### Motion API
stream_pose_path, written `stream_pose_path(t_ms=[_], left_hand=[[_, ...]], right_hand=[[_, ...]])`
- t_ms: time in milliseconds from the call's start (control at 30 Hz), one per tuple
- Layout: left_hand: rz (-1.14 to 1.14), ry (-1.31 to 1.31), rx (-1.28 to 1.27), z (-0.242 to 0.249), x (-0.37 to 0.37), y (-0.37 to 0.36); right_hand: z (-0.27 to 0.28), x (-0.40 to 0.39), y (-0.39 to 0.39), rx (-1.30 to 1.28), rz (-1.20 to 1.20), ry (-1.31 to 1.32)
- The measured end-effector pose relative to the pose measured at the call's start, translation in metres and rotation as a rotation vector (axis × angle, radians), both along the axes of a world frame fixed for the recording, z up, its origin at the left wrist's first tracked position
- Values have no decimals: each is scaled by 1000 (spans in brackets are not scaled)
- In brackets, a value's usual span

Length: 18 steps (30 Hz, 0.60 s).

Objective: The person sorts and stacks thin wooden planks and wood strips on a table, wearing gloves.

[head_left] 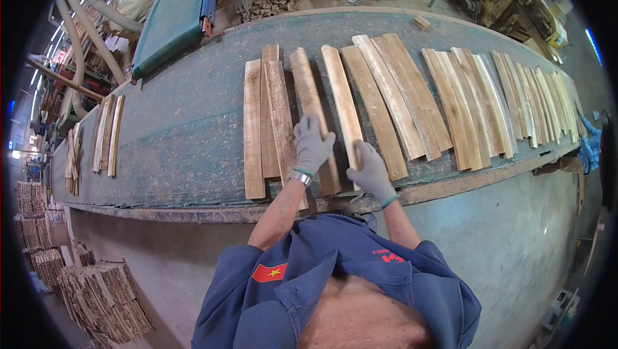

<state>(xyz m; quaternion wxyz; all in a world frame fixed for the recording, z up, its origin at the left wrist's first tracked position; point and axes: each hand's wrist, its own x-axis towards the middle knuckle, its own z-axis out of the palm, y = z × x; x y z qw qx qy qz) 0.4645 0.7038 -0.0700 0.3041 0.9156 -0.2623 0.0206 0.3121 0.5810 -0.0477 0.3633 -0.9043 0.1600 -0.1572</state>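
Note:
Both my hands wear grey gloves. My left hand lies across a brown wooden plank, its fingers on one side and the thumb on the other, gripping it. My right hand holds the near part of a paler wooden plank at its right edge, the thumb over its face. Both planks lie lengthwise away from me, with a narrow gap between them. Left of my left hand, several planks lie side by side, some overlapping. Right of my right hand is another group of planks.
The wood rests on a wide green worktop with a worn front edge. More plank groups lie right and far left. A green conveyor meets the back. Stacked wood stands on the floor. Another person's blue sleeve shows far right.

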Motion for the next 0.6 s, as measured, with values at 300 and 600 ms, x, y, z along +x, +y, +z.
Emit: stream_pose_path(t_ms=[300,600], left_hand=[[-89,-298,5,25,16,34],[21,190,-50,12,51,78]], right_hand=[[-11,-5,4,-409,-225,121],[-6,21,58,-457,-74,57]])
